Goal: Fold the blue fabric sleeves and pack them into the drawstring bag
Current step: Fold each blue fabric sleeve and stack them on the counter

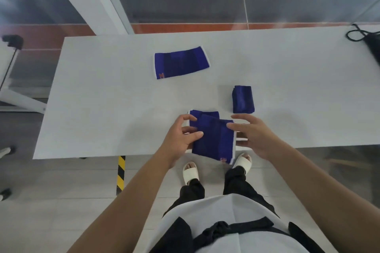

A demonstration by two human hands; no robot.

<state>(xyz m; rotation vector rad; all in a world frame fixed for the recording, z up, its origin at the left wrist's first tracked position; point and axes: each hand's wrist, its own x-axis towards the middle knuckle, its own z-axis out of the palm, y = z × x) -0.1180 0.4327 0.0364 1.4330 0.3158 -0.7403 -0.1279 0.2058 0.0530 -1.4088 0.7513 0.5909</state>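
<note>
Blue sleeve [213, 139] is pinched at the tabletop's [102, 96] near edge by the left hand [181, 139]; the right hand [253, 135] is spread open, fingertips on its right edge. Folded sleeve [243, 99] lies at 1 o'clock, flat sleeve [182, 62] at 11, bag [370, 43] far at 2.

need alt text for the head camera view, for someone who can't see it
Seen from above, a person's left hand and right hand fold a blue sleeve at the near edge of a white table. One folded sleeve lies to the right, a flat sleeve farther back, a black drawstring bag at far right.
</note>
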